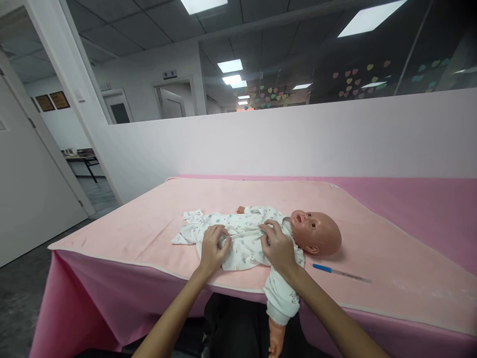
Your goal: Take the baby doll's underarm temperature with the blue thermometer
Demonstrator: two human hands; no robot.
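Note:
A baby doll (316, 232) lies on its back on a pink mat (149, 223), head to the right. It wears a white patterned sleepsuit (242, 248). My left hand (213, 247) pinches the suit's front at the belly. My right hand (278, 246) grips the front of the suit at the chest, close to the doll's chin. One sleeved doll arm (279, 303) hangs over the table's near edge, its bare hand pointing down.
A thermometer (341, 272) with a blue cap lies on the mat right of the doll's head. The table has a darker pink cloth (428, 209) and stands against a low white partition (298, 139). An open doorway (74, 149) is at left.

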